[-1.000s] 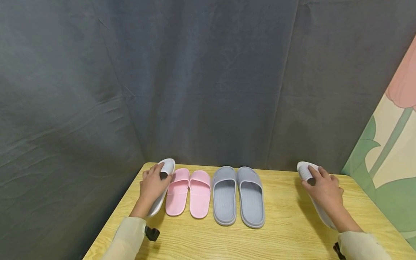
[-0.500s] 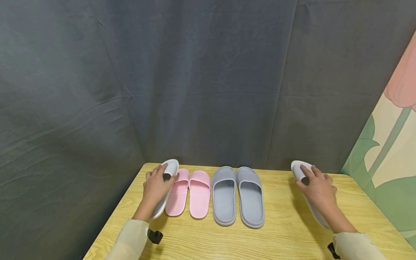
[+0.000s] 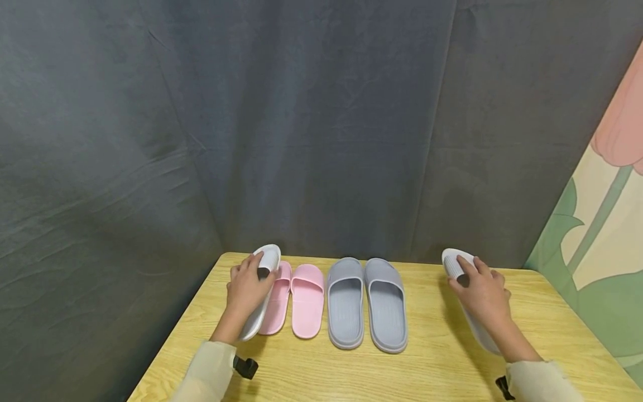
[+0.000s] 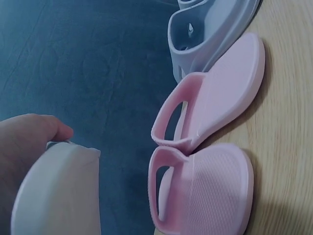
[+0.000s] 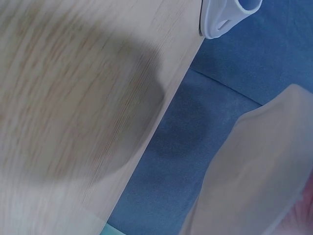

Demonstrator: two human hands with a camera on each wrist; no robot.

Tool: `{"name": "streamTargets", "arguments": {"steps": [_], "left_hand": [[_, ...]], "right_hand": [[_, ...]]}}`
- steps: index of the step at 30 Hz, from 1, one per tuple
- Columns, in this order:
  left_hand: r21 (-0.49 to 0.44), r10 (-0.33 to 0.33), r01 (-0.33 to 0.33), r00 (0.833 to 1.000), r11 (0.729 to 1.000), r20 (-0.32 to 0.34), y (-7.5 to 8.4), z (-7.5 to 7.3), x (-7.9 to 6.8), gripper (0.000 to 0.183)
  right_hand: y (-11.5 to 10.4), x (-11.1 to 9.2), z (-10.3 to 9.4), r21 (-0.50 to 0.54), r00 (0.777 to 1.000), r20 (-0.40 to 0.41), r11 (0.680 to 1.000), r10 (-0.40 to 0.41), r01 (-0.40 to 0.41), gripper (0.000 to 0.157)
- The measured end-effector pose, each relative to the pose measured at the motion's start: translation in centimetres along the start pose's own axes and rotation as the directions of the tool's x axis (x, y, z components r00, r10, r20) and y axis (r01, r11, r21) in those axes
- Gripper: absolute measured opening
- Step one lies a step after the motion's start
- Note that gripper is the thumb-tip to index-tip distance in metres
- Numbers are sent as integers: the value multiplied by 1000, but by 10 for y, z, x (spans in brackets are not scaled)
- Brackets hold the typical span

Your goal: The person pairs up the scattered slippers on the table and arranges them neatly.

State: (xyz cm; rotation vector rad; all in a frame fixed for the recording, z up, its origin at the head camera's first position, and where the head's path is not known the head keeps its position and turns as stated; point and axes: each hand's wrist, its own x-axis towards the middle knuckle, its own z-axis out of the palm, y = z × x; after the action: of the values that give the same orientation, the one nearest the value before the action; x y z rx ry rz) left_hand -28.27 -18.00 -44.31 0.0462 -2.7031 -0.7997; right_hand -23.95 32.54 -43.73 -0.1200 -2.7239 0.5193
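In the head view my left hand [image 3: 248,289] grips a white slipper [image 3: 271,258] by its strap, at the far left of the row. That slipper is tilted and held over the left pink slipper [image 3: 275,312], covering part of it. My right hand [image 3: 482,293] holds another white slipper [image 3: 454,267] by the strap, raised over the table's right side. Its shadow falls on the wood below. The left wrist view shows the left white slipper [image 4: 66,193] apart from the pink pair; in the right wrist view the other white slipper [image 5: 254,166] hangs off the table surface.
A second pink slipper [image 3: 307,310] and two grey slippers, a left one [image 3: 346,312] and a right one [image 3: 388,315], stand side by side on the wooden table [image 3: 321,379]. A dark curtain [image 3: 321,139] hangs behind; a flower-painted panel [image 3: 603,268] is at right.
My left hand and its white slipper have moved right, over the pink slipper. My right hand has moved left with the other white slipper. The pink and grey slippers have stayed put.
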Motion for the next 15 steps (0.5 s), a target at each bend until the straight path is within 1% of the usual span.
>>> {"name": "streamTargets", "arguments": {"steps": [3, 7, 15], "left_hand": [[2, -7, 7, 1000, 1000, 12, 2, 3, -1, 73], [-5, 1, -1, 1000, 1000, 13, 5, 4, -2, 73], [-15, 30, -29, 999, 999, 26, 12, 7, -3, 73]], "right_hand": [[-2, -1, 1, -4, 1000, 5, 1000, 4, -4, 64], [-6, -2, 0, -2, 1000, 16, 1000, 8, -8, 65], [-15, -3, 0, 3, 999, 26, 1000, 21, -21, 65]]}}
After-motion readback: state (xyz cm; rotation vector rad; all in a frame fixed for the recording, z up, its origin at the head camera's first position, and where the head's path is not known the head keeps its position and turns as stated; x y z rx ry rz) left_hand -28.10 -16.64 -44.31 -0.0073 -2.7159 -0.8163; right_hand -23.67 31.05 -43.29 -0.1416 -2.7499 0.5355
